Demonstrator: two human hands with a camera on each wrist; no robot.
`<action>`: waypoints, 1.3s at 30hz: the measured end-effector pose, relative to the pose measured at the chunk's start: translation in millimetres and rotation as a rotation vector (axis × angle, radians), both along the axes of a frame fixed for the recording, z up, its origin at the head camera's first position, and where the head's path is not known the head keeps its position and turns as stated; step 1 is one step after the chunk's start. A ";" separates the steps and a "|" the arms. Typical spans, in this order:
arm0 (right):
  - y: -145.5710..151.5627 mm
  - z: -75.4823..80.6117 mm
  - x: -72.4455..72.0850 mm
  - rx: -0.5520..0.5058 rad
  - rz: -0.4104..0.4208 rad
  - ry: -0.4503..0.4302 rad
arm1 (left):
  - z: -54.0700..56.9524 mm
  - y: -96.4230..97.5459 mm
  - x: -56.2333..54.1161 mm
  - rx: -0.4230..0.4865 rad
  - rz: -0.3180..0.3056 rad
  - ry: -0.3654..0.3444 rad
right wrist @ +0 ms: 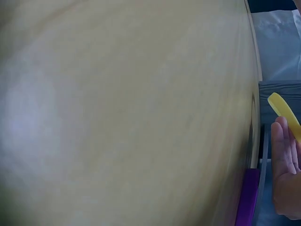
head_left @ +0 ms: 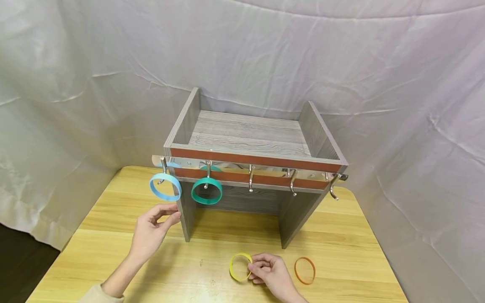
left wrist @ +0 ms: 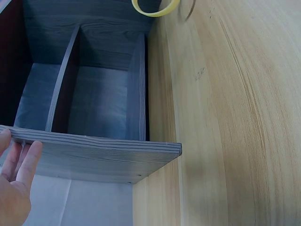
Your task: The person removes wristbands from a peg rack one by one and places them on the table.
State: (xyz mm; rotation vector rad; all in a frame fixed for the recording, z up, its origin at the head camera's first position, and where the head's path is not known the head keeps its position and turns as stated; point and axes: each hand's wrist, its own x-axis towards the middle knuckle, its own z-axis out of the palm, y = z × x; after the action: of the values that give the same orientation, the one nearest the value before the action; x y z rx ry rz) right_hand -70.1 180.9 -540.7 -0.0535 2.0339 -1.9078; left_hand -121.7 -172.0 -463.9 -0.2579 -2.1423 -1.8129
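One big, wrinkly grey cloth [head_left: 242, 59] stands like a wall behind and beside the table [head_left: 341, 235], which is yellow wood. On the table is a grey shelf [head_left: 250, 130], with a red-brown band [head_left: 242, 157] along its front. A shiny metal strip [head_left: 265, 169] goes across that band and has five bent hooks [head_left: 251, 179].

The left hand [head_left: 151, 227] is at the front edge of the shelf's left side board. Its thumb is on the edge and its fingers are on the outer face, so they pinch the board. A bit of pale sleeve [head_left: 102, 294] shows by that wrist.

The right hand [head_left: 270, 271] is low down, in front of the shelf. Its thumb and fingers pinch the right side of the yellow ring [head_left: 230, 268]. I can't tell if that ring touches the table.

The light blue ring [head_left: 163, 196] hangs on the hook at the left end. The green ring [head_left: 206, 202] hangs on the next hook. The thin orange ring [head_left: 295, 270] lies on the table, just right of the right hand.
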 end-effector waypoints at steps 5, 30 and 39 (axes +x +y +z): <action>0.2 -3.6 -0.5 0.005 0.005 -0.024 | 0.6 0.2 0.5 -0.003 0.004 -0.002; 1.7 -6.6 -8.1 0.154 0.025 -0.025 | 2.0 1.0 0.5 -0.007 0.010 -0.005; 4.6 -4.9 -8.1 0.194 0.046 0.004 | 1.3 1.3 0.3 -0.003 0.012 -0.010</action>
State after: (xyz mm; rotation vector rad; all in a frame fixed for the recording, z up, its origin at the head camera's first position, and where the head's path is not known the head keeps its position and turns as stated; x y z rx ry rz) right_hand -78.2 185.6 -545.6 -0.0547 2.1899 -1.6765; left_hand -121.4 -170.7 -462.6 -0.2370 -2.1486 -1.8090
